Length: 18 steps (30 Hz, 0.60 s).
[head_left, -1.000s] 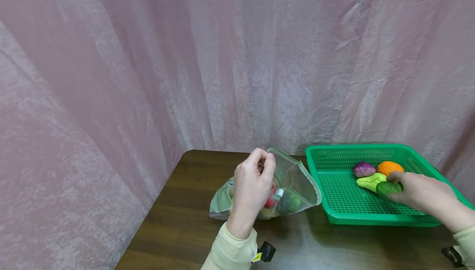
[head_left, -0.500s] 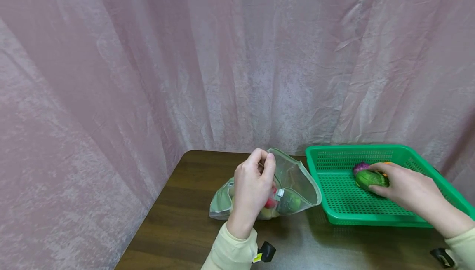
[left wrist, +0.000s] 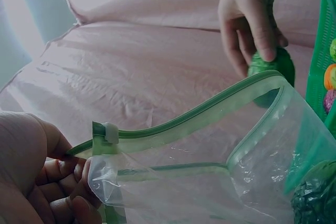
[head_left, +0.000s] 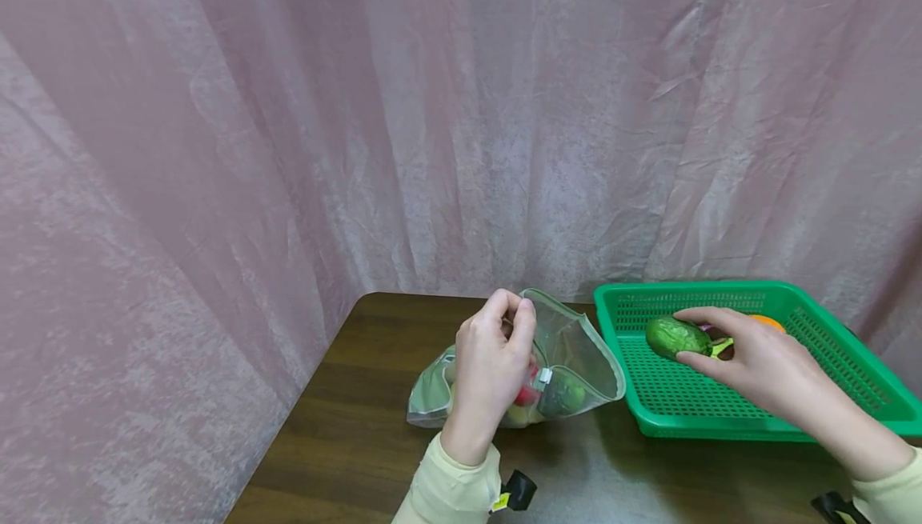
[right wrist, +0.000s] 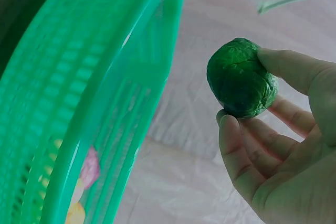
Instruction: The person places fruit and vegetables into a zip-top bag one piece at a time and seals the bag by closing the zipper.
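Note:
In the head view my left hand (head_left: 493,364) pinches the rim of a clear zip bag (head_left: 576,340) with green edging. Its mouth gapes toward the basket, with a white slider near my fingers in the left wrist view. Inside lie a dark green vegetable (head_left: 562,396) and something red (head_left: 526,394). Between thumb and fingertips my right hand (head_left: 756,356) holds a dark green, oval, wrinkled vegetable (head_left: 677,338), raised over the left part of the green basket (head_left: 691,428). The right wrist view shows the same green vegetable (right wrist: 241,77) looking rounder, gripped at its sides.
Partly hidden behind the right hand, an orange item (head_left: 767,322) and a light green vegetable (head_left: 722,346) stay in the basket. A purple one (left wrist: 329,100) shows in the left wrist view. The brown wooden table (head_left: 338,428) ends at a pinkish curtain (head_left: 432,148).
My right hand has lifted the green vegetable from among the others in the basket and carried it leftward toward the bag. The left hand and bag have hardly moved.

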Motion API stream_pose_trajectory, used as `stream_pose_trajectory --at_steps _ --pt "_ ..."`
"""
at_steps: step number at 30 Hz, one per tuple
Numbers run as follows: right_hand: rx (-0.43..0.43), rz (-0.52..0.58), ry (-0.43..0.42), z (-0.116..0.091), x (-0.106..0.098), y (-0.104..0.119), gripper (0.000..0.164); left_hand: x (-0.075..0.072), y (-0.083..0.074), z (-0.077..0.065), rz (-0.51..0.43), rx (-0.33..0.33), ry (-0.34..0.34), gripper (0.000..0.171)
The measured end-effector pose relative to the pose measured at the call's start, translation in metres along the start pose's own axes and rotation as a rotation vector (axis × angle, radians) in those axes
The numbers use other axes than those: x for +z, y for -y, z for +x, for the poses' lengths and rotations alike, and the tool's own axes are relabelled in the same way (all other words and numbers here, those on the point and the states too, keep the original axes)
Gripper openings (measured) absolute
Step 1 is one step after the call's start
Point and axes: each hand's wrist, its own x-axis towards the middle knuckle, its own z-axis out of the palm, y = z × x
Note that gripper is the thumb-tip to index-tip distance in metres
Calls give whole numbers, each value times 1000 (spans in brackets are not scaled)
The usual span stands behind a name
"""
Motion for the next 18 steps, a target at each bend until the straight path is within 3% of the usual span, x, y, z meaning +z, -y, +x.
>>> stream_pose_trajectory --at_steps 12,18 --pt "-46 125 4 2 8 43 54 0 0 -1 2 5 -2 24" --pt "-154 107 -85 4 18 58 54 1 0 -1 15 11 -7 24"
